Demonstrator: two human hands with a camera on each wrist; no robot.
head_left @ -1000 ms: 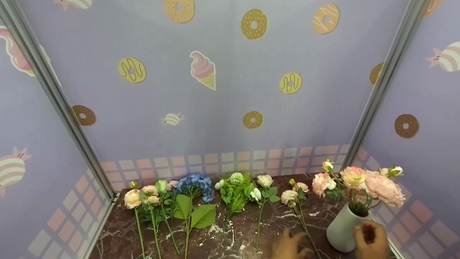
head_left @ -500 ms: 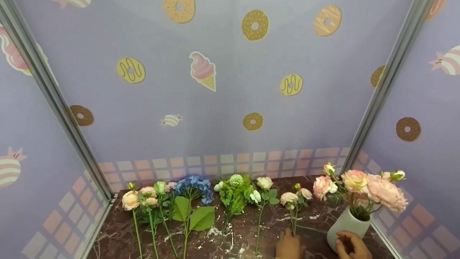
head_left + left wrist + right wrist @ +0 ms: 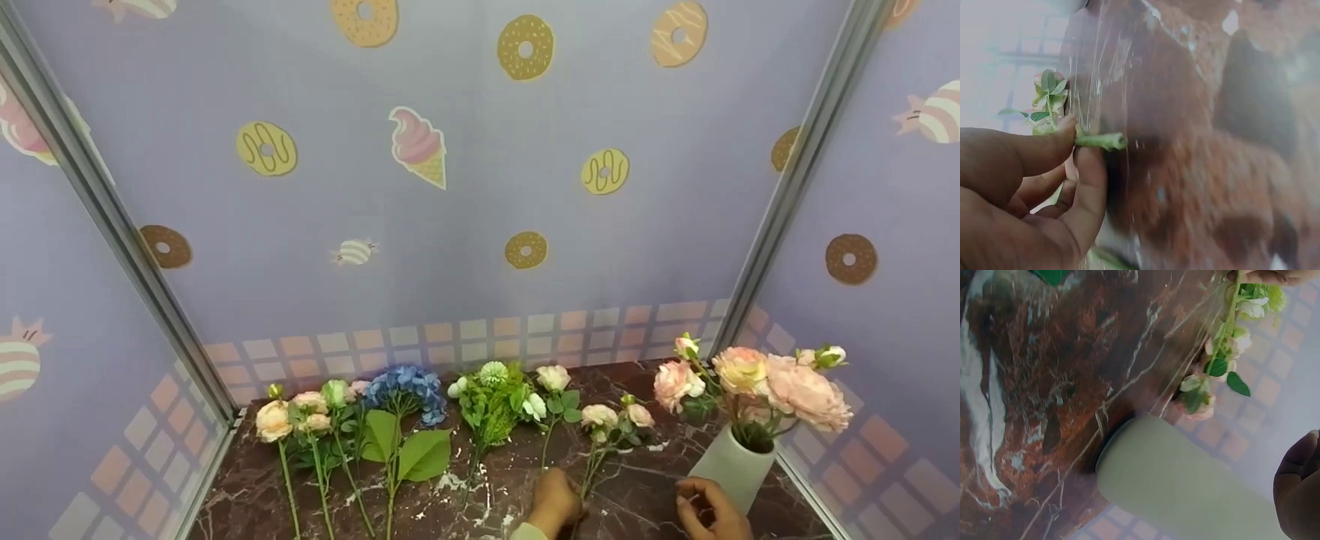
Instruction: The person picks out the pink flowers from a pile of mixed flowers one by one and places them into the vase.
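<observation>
My left hand (image 3: 553, 499) pinches the stem of a pale pink flower spray (image 3: 600, 416) in the head view. In the left wrist view, the green stem (image 3: 1100, 140) sticks out between thumb and fingers, its cut end facing the camera. The blooms point toward the back wall. At the right stands a white vase (image 3: 739, 472) with several pink flowers (image 3: 806, 394) in it. My right hand (image 3: 712, 514), fingers loosely curled and holding nothing, is in front of the vase. Whether it touches the vase I cannot tell. The right wrist view shows the vase's lower body (image 3: 1168, 478) on the tabletop.
Left of my left hand, several stems lie in a row: a white rose (image 3: 553, 377), a green bunch (image 3: 487, 405), a blue hydrangea (image 3: 405, 390) and a peach flower (image 3: 274, 420). Patterned walls (image 3: 480, 285) enclose the dark marbled table (image 3: 637, 487) at the back and sides.
My left hand has moved left and now pinches the pink spray's stem. The spray's stem end has swung left. My right hand has shifted left in front of the vase.
</observation>
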